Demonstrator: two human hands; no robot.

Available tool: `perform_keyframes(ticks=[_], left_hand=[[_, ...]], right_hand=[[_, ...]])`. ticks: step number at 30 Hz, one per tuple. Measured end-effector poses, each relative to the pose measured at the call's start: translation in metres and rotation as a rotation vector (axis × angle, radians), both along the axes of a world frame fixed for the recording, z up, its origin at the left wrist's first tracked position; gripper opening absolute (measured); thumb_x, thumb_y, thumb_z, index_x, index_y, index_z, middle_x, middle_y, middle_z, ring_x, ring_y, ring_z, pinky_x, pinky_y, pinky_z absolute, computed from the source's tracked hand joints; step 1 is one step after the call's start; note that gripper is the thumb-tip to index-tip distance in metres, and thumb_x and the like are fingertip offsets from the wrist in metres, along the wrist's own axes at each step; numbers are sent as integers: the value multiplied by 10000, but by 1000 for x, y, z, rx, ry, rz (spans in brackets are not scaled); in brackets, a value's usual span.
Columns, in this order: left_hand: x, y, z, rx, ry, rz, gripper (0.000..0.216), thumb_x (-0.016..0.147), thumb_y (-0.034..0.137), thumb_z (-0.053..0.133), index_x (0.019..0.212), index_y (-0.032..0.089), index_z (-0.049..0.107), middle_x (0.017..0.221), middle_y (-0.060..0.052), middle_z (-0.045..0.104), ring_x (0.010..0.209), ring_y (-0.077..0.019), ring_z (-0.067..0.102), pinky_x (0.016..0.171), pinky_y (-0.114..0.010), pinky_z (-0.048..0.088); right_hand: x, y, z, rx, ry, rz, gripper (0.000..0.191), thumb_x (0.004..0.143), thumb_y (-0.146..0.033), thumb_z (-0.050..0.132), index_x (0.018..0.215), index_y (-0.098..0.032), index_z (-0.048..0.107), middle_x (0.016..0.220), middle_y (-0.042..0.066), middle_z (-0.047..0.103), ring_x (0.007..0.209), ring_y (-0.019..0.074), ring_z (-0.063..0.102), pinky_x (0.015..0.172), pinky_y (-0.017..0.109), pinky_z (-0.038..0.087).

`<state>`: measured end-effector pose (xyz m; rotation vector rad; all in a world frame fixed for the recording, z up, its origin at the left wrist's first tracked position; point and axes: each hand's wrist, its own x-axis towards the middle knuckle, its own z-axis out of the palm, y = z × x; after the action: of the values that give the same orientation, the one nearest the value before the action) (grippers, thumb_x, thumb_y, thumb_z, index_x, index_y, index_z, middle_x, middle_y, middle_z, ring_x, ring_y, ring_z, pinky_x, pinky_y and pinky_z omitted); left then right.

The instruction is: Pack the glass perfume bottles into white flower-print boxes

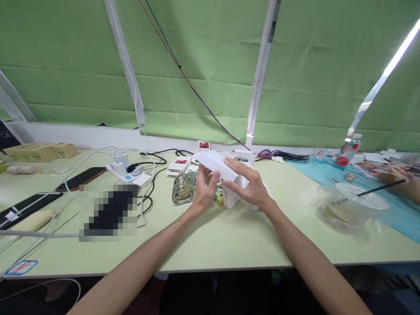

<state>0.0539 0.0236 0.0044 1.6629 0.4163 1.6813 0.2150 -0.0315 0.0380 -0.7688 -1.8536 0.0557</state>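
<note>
Between my two hands is a small white cardboard box (215, 164), tilted above the table. The fingers and thumb of my left hand (206, 186) grip its left side. My right hand (249, 181) holds its right end, thumb below and fingers on top. Just under it stands another white box (230, 197) with faint print. Several clear glass bottles (183, 189) cluster left of my left hand, and a small gold cap (219, 201) lies near its wrist. Behind the bottles is a white box with a red picture (180, 163).
To the left are a power strip (129, 175) with tangled cables, a pixelated dark object (110, 210) and brown cartons (39, 152). On the right, a plastic cup with a black straw (348, 208) stands near a blue sheet (305, 170) and another person's hand (411, 183).
</note>
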Motion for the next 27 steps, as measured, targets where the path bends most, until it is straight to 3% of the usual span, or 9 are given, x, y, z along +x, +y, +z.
perform_keyframes(ticks=[16,27], left_hand=[[-1,-1,4,-83,-23,-39,499,878,522,673,1250,215,547,1208,-105,667,1097,-240,641,826,-301,520],[0,-4,7,-141,-81,-63,436,856,503,706,1110,208,509,1074,-80,700,961,-206,690,773,-279,522]], right_hand=[[1,2,-4,-12,-18,-19,547,902,-350,682,1433,-293,561,1479,58,556,1386,261,514,1169,471,418],[1,2,-3,-20,-42,-25,584,909,-381,677,1466,-313,516,1495,47,543,1387,268,512,1163,476,422]])
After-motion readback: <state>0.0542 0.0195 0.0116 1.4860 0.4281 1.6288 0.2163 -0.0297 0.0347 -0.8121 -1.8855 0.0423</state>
